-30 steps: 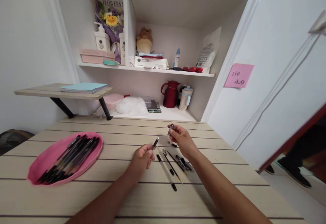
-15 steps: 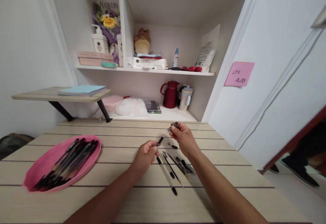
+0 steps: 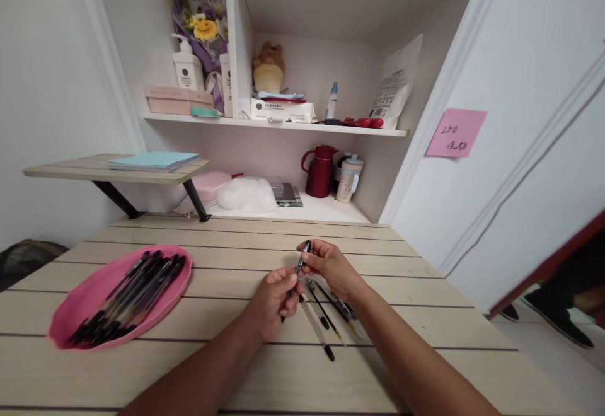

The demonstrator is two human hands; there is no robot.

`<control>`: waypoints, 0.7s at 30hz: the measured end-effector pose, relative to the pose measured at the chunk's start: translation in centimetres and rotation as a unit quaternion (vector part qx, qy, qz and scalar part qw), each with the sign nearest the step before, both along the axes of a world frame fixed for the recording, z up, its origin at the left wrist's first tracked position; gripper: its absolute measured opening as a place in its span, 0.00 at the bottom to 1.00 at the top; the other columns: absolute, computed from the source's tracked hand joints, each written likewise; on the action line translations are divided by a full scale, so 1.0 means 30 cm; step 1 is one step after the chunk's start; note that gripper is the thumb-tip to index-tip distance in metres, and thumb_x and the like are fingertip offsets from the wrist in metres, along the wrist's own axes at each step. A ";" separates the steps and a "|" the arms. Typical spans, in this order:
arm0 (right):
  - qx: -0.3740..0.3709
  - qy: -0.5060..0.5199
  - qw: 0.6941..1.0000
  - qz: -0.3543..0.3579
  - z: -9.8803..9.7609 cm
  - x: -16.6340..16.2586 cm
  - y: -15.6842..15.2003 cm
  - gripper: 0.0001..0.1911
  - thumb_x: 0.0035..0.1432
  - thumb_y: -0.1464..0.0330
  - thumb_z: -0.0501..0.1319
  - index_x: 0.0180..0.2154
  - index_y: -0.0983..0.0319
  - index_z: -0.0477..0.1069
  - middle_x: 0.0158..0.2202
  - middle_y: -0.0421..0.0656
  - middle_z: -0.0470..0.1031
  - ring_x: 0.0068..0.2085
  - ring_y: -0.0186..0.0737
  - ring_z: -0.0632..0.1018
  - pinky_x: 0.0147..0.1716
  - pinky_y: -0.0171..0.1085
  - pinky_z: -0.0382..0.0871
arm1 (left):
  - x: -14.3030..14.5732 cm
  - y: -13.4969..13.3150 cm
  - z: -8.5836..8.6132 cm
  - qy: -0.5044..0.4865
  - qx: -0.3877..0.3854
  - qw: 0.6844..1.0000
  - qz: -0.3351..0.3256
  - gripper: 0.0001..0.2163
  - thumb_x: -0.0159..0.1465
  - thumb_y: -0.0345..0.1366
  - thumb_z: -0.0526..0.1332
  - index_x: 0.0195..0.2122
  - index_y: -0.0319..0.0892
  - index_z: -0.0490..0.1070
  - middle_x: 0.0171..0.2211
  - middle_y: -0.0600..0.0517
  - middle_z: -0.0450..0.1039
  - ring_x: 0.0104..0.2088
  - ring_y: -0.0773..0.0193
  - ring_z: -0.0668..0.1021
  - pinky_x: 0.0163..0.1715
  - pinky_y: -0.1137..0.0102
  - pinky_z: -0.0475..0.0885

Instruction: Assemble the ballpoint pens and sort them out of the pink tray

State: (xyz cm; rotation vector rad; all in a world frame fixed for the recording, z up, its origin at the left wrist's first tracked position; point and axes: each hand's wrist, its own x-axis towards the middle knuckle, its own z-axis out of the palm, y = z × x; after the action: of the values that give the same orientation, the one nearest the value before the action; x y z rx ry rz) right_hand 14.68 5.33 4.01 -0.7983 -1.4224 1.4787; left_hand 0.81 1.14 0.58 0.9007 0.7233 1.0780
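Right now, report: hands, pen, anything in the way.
Left hand gripping pen. Right hand pinching cap at its tip end; fully seated, can't tell. Loose pen parts on tabletop, close to both hands.

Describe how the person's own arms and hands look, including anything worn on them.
The left forearm and right forearm are bare as far as they show, with no sleeve, watch or bracelet visible. The left hand and right hand are ungloved, and no ring shows on the visible fingers. No markings or cables can be made out.
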 end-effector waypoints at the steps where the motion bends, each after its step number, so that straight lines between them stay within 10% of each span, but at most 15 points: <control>1: -0.003 -0.001 1.000 0.006 0.000 0.001 -0.001 0.14 0.42 0.63 0.64 0.33 0.64 0.68 0.19 0.36 0.67 0.21 0.30 0.70 0.21 0.30 0.57 | 0.000 -0.004 0.001 -0.020 -0.013 1.000 -0.014 0.09 0.53 0.39 0.58 0.30 0.39 0.63 0.22 0.57 0.64 0.12 0.81 0.55 0.11 0.80 0.43; 11: 0.008 -0.005 0.999 -0.052 -0.023 -0.034 -0.025 0.11 0.43 0.64 0.63 0.29 0.64 0.68 0.18 0.34 0.64 0.19 0.26 0.64 0.19 0.29 0.56 | 0.003 -0.003 0.003 0.171 0.104 0.969 0.146 0.04 0.52 0.33 0.56 0.25 0.40 0.60 0.19 0.58 0.66 0.11 0.78 0.62 0.11 0.79 0.53; 21: 0.000 -0.008 0.993 -0.116 0.044 0.049 0.000 0.16 0.46 0.58 0.60 0.33 0.63 0.68 0.28 0.40 0.70 0.21 0.27 0.69 0.19 0.29 0.58 | -0.051 -0.004 0.084 0.215 0.097 0.960 0.153 0.14 0.53 0.41 0.56 0.37 0.39 0.66 0.17 0.60 0.62 0.11 0.78 0.60 0.11 0.79 0.52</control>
State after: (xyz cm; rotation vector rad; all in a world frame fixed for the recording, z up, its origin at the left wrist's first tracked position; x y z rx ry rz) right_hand 16.15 5.32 5.33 -0.9433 -1.2935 1.2967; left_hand -0.72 1.02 3.08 1.2400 1.1610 1.2564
